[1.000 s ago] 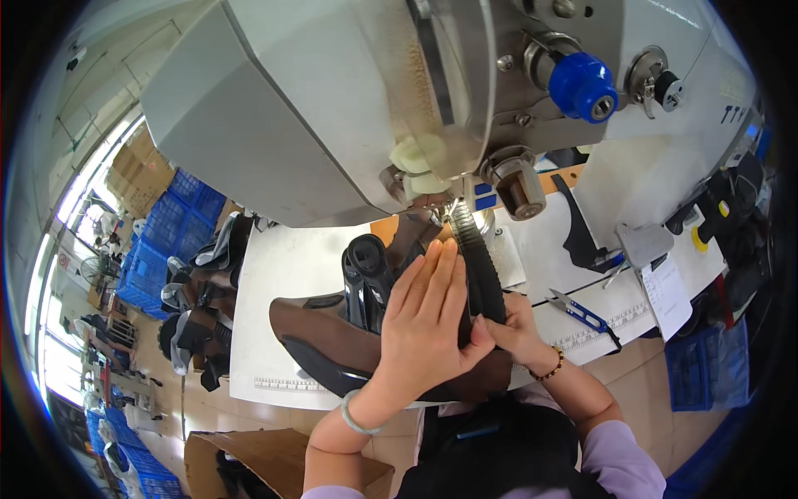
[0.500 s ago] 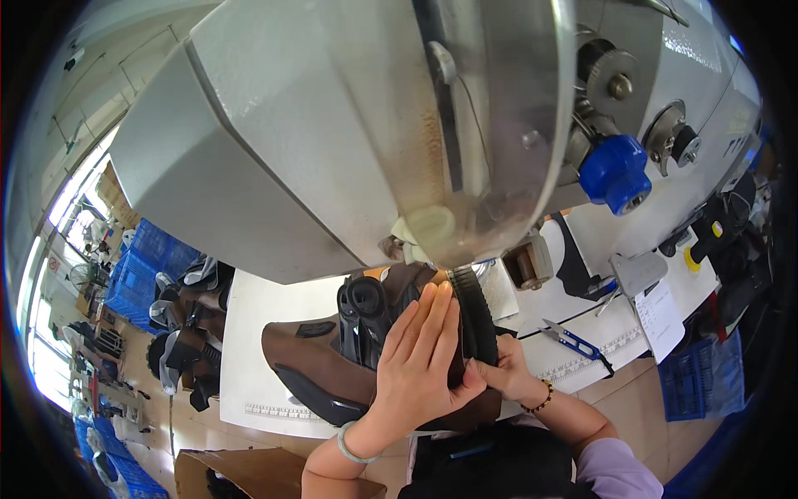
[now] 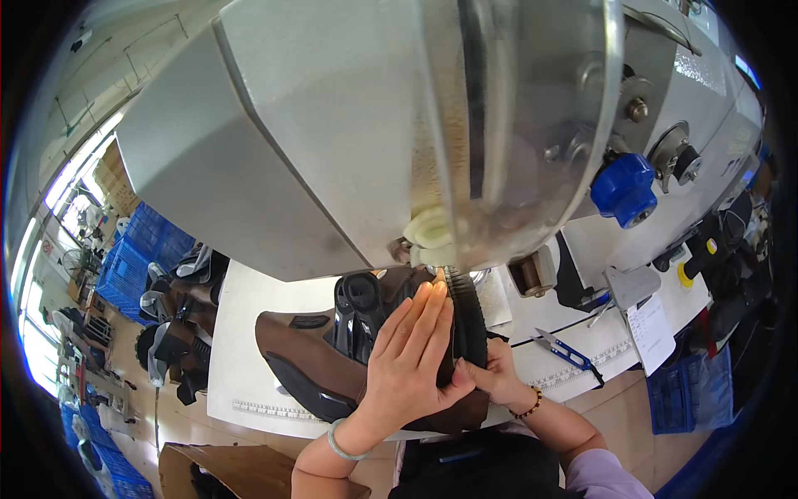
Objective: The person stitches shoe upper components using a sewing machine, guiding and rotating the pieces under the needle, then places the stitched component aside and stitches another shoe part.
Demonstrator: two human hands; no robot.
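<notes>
The brown piece lies on the white table, its far edge under the machine. The left hand rests flat on it, fingers straight and pressed together, thumb out to the right. Just beside it, the right hand pinches the near part of the black ribbed strip between thumb and curled fingers; whether brown material is caught there too, I cannot tell.

The machine's head and its clear guard stand in the way, hiding most of the spot where the strip runs in under them. A blue knob juts out right of the guard. Right of the hands, snips lie near a printed ruler, with a paper sheet farther right at the table's edge. A flat black part lies beyond the snips.

Left of the table are a pile of parts and blue crates; a cardboard box stands below, and a blue bin at the right.
</notes>
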